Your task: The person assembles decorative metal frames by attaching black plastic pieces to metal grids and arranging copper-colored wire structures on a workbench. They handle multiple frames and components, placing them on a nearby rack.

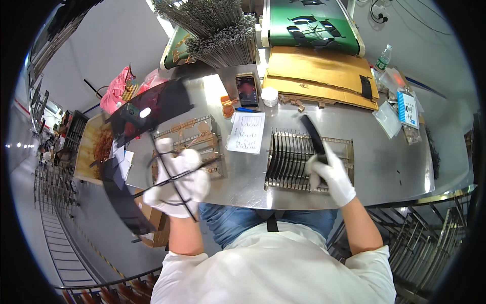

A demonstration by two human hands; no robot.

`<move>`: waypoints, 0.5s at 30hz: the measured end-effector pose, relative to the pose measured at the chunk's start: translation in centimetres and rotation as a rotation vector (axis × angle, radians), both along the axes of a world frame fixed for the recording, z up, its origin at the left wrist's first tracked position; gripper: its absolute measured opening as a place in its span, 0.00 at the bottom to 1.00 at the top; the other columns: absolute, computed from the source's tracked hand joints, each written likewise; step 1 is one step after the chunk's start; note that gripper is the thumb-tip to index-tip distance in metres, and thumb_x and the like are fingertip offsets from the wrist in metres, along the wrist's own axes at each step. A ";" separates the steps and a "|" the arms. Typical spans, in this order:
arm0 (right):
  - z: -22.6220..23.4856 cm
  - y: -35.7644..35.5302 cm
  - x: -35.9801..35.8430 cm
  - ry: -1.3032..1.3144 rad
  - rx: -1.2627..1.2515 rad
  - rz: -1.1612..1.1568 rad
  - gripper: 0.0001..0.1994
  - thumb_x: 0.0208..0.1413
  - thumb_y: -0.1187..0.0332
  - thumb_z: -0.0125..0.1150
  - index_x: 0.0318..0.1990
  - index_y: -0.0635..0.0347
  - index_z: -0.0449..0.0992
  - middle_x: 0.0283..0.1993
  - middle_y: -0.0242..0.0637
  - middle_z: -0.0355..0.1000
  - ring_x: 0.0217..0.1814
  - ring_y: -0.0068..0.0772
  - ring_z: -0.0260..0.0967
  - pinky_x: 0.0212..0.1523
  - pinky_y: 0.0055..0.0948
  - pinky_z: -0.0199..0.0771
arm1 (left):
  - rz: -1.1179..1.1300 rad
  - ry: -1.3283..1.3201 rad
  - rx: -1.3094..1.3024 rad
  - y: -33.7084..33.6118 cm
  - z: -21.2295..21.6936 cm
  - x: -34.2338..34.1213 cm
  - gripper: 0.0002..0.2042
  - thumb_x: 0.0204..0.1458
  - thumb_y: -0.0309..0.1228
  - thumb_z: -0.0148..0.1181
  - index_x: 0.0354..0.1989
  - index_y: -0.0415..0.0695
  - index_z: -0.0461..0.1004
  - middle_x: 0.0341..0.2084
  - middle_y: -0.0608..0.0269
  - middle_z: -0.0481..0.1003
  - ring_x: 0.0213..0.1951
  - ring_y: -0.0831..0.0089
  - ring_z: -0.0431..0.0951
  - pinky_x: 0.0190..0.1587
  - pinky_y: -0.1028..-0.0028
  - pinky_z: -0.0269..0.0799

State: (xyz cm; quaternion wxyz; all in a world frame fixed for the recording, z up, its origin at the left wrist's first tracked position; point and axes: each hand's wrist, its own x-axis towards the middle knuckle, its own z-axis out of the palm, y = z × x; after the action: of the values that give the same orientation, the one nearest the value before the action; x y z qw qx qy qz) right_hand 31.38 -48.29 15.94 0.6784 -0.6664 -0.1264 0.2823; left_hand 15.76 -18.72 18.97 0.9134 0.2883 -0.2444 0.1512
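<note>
My left hand (177,185), in a white glove, is closed around a black cross-shaped wire frame (209,164). Large smoky, curved plastic sheets, one at the lower left (124,202) and one above (174,99), hang from its arms beyond the hand. In my right hand (334,177), also gloved, the fingers grip a narrow, curved dark lens piece (314,134). It is tilted over a metal slotted rack (347,144), where several similar dark pieces (286,162) stand in a row. Behind the left hand lies another metal rack (210,126), partly hidden, with amber-tinted pieces in it.
A phone (246,91), a white jar (270,96) and a printed sheet (246,133) lie mid-table. Flat cardboard (319,73) is stacked behind, before a green conveyor belt (311,25). Bundled wire frames (223,45) stand at the back. A bottle (383,58) is at the far right.
</note>
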 end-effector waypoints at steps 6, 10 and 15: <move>-6.7 -5.0 3.7 -0.240 -0.181 -0.195 0.30 0.71 0.46 0.43 0.26 0.62 0.78 0.26 0.37 0.75 0.27 0.26 0.69 0.32 0.23 0.68 | 0.150 0.103 0.052 1.6 -0.1 -1.6 0.45 0.48 0.41 0.71 0.76 0.52 0.54 0.56 0.36 0.71 0.33 0.50 0.79 0.29 0.69 0.77; -7.5 -5.1 4.0 0.205 -0.268 -0.151 0.31 0.70 0.44 0.44 0.23 0.59 0.77 0.23 0.31 0.73 0.24 0.20 0.65 0.28 0.23 0.63 | 0.191 0.135 0.062 1.9 -1.0 -1.4 0.44 0.52 0.40 0.68 0.77 0.51 0.52 0.56 0.37 0.69 0.34 0.50 0.79 0.29 0.69 0.75; -10.3 -4.4 4.9 0.293 -0.226 -0.168 0.23 0.68 0.45 0.53 0.41 0.58 0.78 0.26 0.33 0.75 0.23 0.29 0.71 0.22 0.30 0.72 | 0.121 0.138 0.085 2.3 -0.7 -1.3 0.44 0.55 0.36 0.67 0.79 0.53 0.48 0.58 0.43 0.65 0.42 0.49 0.79 0.35 0.65 0.76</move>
State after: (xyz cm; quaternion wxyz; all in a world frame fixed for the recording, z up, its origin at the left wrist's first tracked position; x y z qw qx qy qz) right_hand 36.26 -52.72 5.68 0.6316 -0.6983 0.0621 0.3310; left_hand 14.43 -16.43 18.26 0.9043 0.3506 -0.1692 0.1753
